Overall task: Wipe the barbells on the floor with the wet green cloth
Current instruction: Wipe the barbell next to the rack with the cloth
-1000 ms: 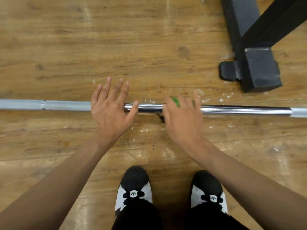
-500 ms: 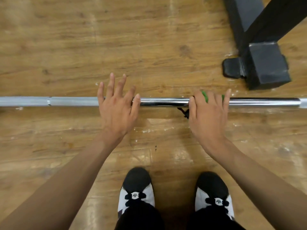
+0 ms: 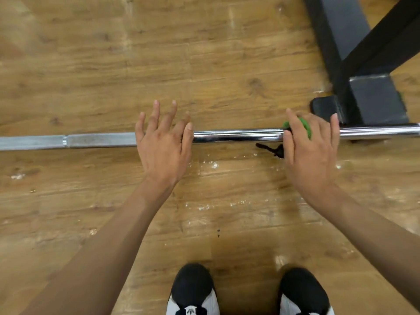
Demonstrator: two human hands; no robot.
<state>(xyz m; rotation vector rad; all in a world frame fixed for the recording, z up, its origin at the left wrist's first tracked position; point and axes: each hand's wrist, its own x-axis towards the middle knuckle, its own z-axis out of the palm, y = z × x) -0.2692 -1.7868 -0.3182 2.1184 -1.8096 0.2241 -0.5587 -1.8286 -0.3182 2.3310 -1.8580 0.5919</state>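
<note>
A long steel barbell (image 3: 236,135) lies across the wooden floor from left to right. Its left part is dull and knurled, and the stretch between my hands is shiny chrome. My left hand (image 3: 163,146) lies flat over the bar with its fingers spread and straight. Farther right, my right hand (image 3: 311,155) presses the green cloth (image 3: 305,128) onto the bar, its fingers stretched forward over it. Only a small patch of the cloth shows between the fingers. A short black strap (image 3: 270,148) sticks out beside my right thumb.
The black steel foot of a rack (image 3: 377,101) stands just behind the bar at the right, close to my right hand. My two black-and-white shoes (image 3: 193,289) are at the bottom edge. White specks dot the floor (image 3: 204,64) near the bar.
My right hand has slid the green cloth to the right along the bar, towards the rack foot. My left hand has stayed in place on the bar.
</note>
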